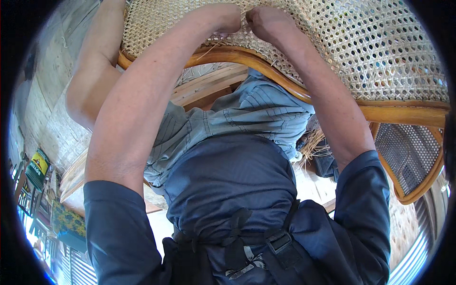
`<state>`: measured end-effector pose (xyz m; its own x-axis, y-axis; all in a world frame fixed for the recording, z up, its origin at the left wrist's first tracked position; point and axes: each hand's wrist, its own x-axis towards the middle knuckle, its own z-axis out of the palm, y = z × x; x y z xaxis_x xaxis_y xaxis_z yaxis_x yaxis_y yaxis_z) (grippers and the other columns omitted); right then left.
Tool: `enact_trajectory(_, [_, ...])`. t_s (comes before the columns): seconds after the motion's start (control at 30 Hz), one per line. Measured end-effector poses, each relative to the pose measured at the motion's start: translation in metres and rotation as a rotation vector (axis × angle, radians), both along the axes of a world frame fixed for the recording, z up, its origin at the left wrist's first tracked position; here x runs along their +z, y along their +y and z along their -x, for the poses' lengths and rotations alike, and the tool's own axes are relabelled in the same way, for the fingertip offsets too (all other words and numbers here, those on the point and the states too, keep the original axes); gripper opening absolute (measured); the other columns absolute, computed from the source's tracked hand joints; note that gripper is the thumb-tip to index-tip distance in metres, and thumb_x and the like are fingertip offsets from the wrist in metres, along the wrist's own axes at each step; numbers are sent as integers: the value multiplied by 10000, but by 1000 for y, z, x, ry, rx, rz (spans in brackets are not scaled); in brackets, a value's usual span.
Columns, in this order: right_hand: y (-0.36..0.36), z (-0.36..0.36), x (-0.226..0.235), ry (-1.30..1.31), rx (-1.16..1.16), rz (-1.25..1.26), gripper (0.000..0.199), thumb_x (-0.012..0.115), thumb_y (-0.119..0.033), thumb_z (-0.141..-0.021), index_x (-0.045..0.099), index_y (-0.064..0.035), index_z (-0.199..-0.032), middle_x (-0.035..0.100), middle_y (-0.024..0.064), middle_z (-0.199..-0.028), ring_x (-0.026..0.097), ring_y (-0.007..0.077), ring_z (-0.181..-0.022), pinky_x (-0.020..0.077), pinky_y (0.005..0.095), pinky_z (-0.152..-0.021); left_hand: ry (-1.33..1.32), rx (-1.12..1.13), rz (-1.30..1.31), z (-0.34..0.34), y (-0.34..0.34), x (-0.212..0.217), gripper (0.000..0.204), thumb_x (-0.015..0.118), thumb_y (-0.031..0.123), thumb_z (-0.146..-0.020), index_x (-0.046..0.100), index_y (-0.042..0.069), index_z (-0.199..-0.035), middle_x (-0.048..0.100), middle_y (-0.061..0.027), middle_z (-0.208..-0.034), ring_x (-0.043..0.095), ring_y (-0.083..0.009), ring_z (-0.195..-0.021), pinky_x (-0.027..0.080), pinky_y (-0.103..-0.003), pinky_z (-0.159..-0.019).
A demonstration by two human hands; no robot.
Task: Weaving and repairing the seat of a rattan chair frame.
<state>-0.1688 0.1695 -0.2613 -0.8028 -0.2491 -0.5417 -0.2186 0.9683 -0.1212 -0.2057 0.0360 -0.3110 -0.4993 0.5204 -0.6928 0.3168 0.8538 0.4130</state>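
A woven cane panel [375, 52] with open holes spreads across the top of the view, edged by a curved, varnished wooden frame [232, 56]. Over the weave, close to the frame, my left hand [229, 18] is closed with its fingers curled in. My right hand [268, 23] is also closed, its fingertips pinched together just beside the left. A narrow gap separates the two. Whatever sits between the fingers of either hand is hidden or too fine to name. One thin loose cane strand [209, 50] crosses the frame below my left hand.
Another framed cane panel [409, 151] stands at the right. Loose cane strips [314, 144] lie in a bunch beside my lap. Wooden slats [209, 88] show under the frame. At far left is a green and yellow container [37, 167]. My bare leg [92, 85] rests along the panel's left side.
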Motion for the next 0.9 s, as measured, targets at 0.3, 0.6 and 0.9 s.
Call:
enact_trajectory(0.3, [9,4,-21,47,17,82,244,489,-189,-828,663,-86,-966,639,167,-988,615,340,-935,493,441,-797,172,10,-102,-9,-1,2,217,529,128,-770,674,-9,-855,637,-243,-866,635,-334,-781,494,-426,-699])
enact_trajectory(0.6, [7,-6,-18,82,-83,63,230,509,-234,-812,669,-107,-918,648,179,-914,621,367,-874,489,450,-779,171,-31,-67,-17,-5,13,265,506,74,-781,660,30,-992,649,-181,-992,634,-324,-909,507,-414,-761])
enact_trajectory(0.9, [-2,-7,-6,80,-141,-16,248,521,-172,-786,681,-83,-952,644,192,-983,621,362,-939,492,451,-806,363,30,-240,-35,-14,13,184,509,87,-785,598,-14,-911,630,-223,-866,613,-381,-864,487,-449,-728])
